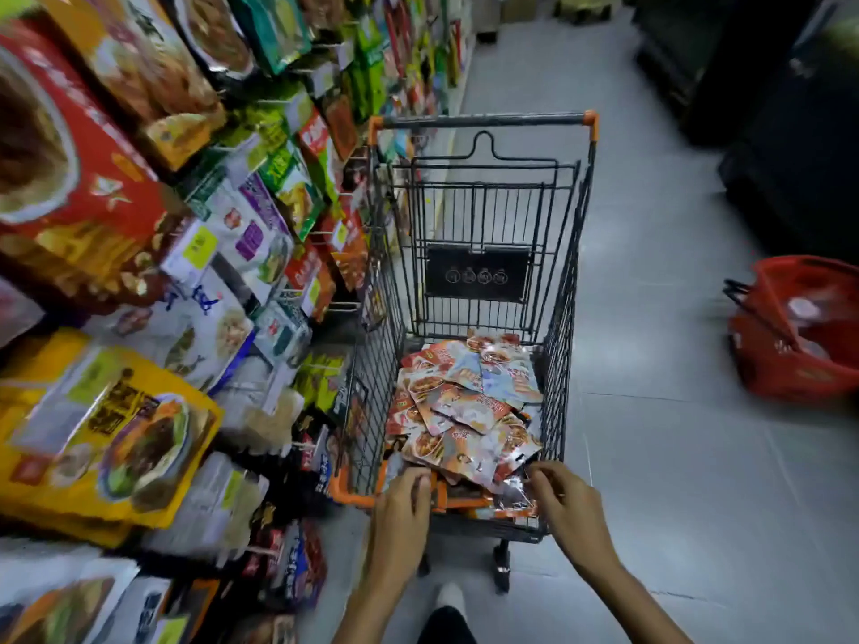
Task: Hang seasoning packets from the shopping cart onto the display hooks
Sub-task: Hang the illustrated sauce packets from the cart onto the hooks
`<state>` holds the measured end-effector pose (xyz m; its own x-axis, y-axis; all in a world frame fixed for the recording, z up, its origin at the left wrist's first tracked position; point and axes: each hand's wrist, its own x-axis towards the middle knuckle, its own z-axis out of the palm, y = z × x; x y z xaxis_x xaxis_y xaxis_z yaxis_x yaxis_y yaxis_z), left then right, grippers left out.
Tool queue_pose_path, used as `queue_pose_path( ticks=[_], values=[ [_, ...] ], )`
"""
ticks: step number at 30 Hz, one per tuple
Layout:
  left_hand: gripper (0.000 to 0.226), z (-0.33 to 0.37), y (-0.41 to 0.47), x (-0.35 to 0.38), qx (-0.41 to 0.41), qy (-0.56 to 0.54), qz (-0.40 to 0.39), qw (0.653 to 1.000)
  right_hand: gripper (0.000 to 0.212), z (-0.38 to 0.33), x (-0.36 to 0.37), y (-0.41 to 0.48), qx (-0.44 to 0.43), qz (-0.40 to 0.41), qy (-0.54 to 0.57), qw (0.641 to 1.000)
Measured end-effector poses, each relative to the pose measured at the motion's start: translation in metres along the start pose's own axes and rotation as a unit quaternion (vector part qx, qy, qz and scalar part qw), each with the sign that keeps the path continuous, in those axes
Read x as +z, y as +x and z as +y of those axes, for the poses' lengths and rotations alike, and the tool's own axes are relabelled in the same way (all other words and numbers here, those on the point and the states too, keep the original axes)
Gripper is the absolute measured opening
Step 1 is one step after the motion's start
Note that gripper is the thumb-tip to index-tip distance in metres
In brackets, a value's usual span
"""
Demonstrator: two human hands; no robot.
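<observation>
A wire shopping cart (569,253) with orange corners stands in the aisle, its basket holding a heap of red and silver seasoning packets (465,406). Both my hands reach over the cart's near rim. My left hand (402,508) curls its fingers onto packets at the near left edge of the heap. My right hand (569,504) pinches a shiny packet (513,495) at the near right edge. The display hooks (297,446) on the left rack carry hanging packets of many colours.
The rack of hanging goods (139,281) fills the whole left side, close against the cart. A red shopping basket (799,337) sits on the grey floor at the right. Dark shelving (785,113) stands at the far right. My shoe (448,597) shows below the cart.
</observation>
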<state>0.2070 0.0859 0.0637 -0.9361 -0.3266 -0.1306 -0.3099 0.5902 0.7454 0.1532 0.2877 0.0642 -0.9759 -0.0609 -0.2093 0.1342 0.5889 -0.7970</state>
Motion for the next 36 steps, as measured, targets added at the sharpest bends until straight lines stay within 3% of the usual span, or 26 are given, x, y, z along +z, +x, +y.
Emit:
queue_pose_path(
  ticks=[7, 19, 27, 33, 36],
  values=[
    [0.022, -0.023, 0.142, 0.026, 0.005, 0.021, -0.094, 0.995, 0.019, 0.003, 0.053, 0.109, 0.093, 0.030, 0.030, 0.995],
    [0.019, -0.088, 0.353, 0.145, -0.071, 0.042, -0.108, 0.991, 0.026, 0.086, 0.123, 0.333, 0.195, 0.073, -0.017, 0.978],
    [0.023, -0.137, 0.421, 0.208, -0.078, 0.051, -0.157, 0.983, 0.043, 0.159, 0.159, 0.403, 0.294, 0.074, -0.050, 0.952],
    [0.055, -0.146, 0.433, 0.231, -0.138, 0.070, -0.180, 0.971, 0.054, 0.177, 0.165, 0.412, 0.321, 0.077, -0.066, 0.942],
    [0.035, -0.142, 0.432, 0.228, -0.165, 0.044, -0.150, 0.974, 0.055, 0.176, 0.166, 0.411, 0.310, 0.079, -0.080, 0.944]
  ],
)
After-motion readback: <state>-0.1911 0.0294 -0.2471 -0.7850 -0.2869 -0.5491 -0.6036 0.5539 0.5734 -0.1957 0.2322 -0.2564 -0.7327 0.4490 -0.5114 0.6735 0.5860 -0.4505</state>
